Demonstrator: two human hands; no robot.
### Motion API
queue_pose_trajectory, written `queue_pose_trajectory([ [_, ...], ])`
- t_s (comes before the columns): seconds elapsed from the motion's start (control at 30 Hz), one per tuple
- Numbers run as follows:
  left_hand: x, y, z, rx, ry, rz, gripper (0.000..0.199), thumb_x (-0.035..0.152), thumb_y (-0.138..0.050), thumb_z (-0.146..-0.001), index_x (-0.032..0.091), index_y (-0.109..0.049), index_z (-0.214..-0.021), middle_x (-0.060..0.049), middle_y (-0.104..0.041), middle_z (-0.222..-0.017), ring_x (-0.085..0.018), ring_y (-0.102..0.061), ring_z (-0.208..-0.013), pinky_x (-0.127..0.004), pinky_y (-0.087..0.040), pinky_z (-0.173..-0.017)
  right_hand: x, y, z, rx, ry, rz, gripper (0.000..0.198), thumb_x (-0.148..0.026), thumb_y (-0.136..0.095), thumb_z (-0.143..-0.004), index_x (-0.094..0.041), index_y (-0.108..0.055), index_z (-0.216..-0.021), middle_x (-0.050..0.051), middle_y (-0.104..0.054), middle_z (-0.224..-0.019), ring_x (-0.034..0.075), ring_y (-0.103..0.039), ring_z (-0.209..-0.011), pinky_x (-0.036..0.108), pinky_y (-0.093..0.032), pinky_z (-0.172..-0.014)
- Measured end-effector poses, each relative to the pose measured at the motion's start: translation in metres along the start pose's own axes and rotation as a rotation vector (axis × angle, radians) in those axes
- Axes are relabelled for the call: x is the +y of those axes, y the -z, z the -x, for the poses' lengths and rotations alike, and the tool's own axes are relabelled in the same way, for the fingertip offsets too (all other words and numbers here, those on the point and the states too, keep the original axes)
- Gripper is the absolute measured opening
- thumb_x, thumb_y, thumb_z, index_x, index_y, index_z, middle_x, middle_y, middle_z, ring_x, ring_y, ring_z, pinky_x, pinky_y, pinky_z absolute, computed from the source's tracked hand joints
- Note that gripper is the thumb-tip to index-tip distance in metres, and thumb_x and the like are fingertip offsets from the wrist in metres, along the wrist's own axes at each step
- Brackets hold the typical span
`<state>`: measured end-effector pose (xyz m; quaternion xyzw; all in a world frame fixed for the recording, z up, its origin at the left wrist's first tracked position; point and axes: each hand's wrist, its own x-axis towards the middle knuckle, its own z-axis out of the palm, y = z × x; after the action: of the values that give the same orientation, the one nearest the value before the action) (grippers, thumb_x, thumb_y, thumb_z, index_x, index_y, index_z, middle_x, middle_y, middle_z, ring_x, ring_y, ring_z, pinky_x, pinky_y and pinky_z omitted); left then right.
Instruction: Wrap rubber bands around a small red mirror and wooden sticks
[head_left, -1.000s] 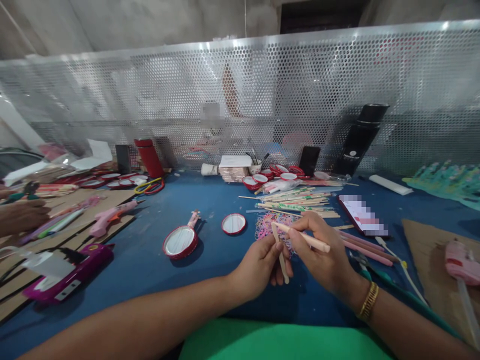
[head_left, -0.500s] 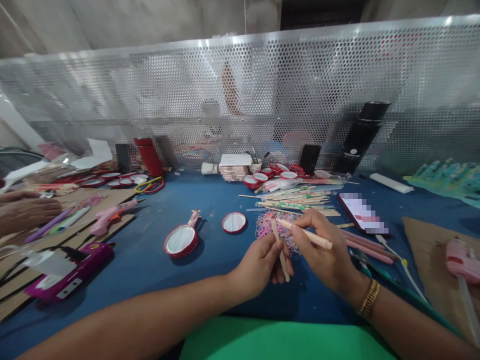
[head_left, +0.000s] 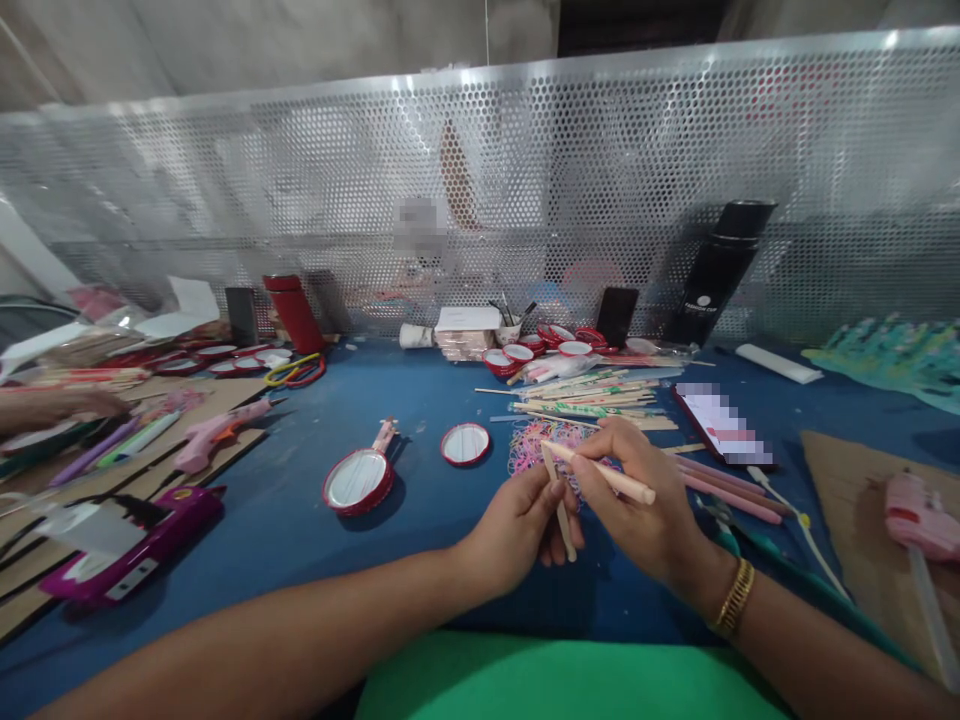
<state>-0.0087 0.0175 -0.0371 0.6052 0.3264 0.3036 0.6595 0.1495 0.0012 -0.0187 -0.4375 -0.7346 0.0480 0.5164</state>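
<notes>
My left hand is closed on a thin flat wooden stick, tilted with its upper end pointing away from me. In my right hand is a pale pink pen-shaped stick, gripped like a pen. Its narrow tip meets or nearly meets the wooden stick's upper end; contact is hard to tell. Just behind both hands lies a heap of thin coloured rubber bands. To the left sit a small red-rimmed round piece and a larger red-rimmed round piece with a handle.
Wrapped sticks lie beyond the bands. A phone and pink rods are at right, near a pink glue gun. Another pink glue gun and a purple power strip lie left, near a co-worker's hand.
My right hand has brought the pale pink stick's tip slightly left, to the wooden stick's end. The co-worker's hand at far left has moved back, with something dark green now below it.
</notes>
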Motion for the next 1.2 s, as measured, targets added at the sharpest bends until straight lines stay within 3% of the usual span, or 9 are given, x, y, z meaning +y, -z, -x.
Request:
queue_pose_trajectory([
  [0.23, -0.001, 0.0004, -0.0003, 0.002, 0.002, 0.02, 0.042, 0.057, -0.044, -0.089, 0.016, -0.048, -0.086, 0.0, -0.061, -0.063, -0.007, -0.049, -0.041, -0.018, -0.035, -0.038, 0.0015, 0.0009, 0.0002, 0.053, -0.032, 0.035, 0.006, -0.02, -0.056, -0.086, -0.022, -0.055, -0.08, 0.001, -0.057, -0.076, 0.017, -0.053, -0.074, 0.033, -0.042, -0.071],
  [0.4, -0.0002, 0.0001, -0.0001, 0.005, -0.008, 0.004, 0.041, 0.057, -0.045, -0.089, 0.016, -0.049, -0.085, 0.0, -0.061, -0.062, -0.007, -0.05, -0.042, -0.018, -0.035, -0.039, -0.0015, 0.0005, -0.0002, 0.004, -0.002, 0.014, 0.01, -0.021, -0.055, -0.087, -0.022, -0.054, -0.078, 0.0, -0.056, -0.072, 0.017, -0.052, -0.073, 0.033, -0.042, -0.072],
  [1.2, -0.0019, 0.0006, -0.0003, 0.008, -0.014, 0.029, 0.042, 0.057, -0.046, -0.088, 0.016, -0.049, -0.086, -0.001, -0.062, -0.063, -0.006, -0.05, -0.041, -0.016, -0.035, -0.038, 0.0006, 0.0014, -0.0008, 0.032, -0.008, 0.061, 0.009, -0.021, -0.055, -0.086, -0.022, -0.055, -0.078, 0.001, -0.058, -0.073, 0.017, -0.053, -0.073, 0.034, -0.042, -0.071],
])
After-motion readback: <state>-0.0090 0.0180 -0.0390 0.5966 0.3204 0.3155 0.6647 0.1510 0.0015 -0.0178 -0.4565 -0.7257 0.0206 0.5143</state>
